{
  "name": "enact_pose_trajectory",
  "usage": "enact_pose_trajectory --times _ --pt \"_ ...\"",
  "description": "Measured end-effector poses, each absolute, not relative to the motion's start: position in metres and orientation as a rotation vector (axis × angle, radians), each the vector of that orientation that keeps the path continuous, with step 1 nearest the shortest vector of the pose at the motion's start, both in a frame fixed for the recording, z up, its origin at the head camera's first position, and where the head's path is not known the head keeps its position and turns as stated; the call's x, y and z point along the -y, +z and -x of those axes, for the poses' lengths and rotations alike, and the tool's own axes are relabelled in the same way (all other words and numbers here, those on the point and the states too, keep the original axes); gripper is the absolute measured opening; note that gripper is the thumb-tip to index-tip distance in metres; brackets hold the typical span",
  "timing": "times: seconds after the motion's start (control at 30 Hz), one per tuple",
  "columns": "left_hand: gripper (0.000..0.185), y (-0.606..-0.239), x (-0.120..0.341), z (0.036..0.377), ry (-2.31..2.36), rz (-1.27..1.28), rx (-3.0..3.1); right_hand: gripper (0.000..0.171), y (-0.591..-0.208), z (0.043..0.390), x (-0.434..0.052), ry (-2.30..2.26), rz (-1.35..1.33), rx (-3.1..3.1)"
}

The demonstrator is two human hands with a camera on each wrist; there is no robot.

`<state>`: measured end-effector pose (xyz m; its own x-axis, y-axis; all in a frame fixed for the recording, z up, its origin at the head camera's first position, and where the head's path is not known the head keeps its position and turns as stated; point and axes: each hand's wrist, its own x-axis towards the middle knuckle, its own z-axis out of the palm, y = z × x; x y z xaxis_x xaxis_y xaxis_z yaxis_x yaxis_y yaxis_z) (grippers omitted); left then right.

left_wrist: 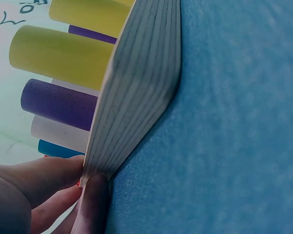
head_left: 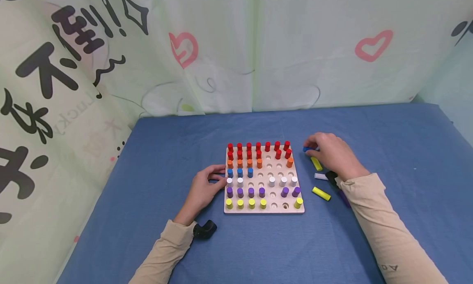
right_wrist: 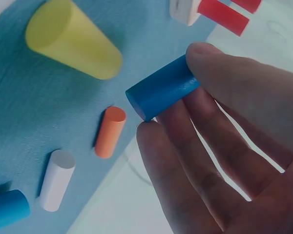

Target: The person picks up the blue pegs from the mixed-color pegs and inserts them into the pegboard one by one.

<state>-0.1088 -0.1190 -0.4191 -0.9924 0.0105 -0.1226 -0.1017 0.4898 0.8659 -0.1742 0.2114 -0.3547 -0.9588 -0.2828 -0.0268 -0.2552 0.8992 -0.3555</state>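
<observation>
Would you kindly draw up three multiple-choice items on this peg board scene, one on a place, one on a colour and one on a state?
1. Where does the left hand rest?
A. Against the left edge of the wooden peg board
B. On the yellow pegs lying right of the board
C. Flat on the curtain

2. What colour is the peg in the right hand?
A. Orange
B. Blue
C. White

3. In what state is the front row of yellow pegs?
A. Full
B. Empty
C. Partly filled, with open holes

Answers:
1. A, as the head view shows its fingers at the board's left side, and the left wrist view shows them touching its edge.
2. B, as the right wrist view shows fingertips pinching a blue cylinder.
3. C, as two holes stand open between yellow pegs.
</observation>
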Motion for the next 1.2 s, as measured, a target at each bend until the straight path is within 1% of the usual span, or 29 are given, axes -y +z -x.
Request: enact_pose_trajectory --times 0.37,0.67,0.87,1.2 --pt "0.041 -0.419 0.119 0.109 1.534 0.079 -2.613 0.021 -0.35 0.167 -0.208 -0.637 0.457 -2.995" --pt "0.041 -0.419 0.12 0.109 1.533 0.08 -2.609 0.028 -0.349 0.159 -0.203 -0.732 0.486 -3.024" --pt "0.041 -0.419 0.119 0.109 1.528 0.076 -2.616 0.025 -0.348 0.155 -0.199 -0.744 0.566 -3.052" --pt "0.041 -0.419 0.119 0.109 1.536 0.079 -2.607 0.024 -0.341 0.149 -0.191 -0.839 0.617 -3.026"
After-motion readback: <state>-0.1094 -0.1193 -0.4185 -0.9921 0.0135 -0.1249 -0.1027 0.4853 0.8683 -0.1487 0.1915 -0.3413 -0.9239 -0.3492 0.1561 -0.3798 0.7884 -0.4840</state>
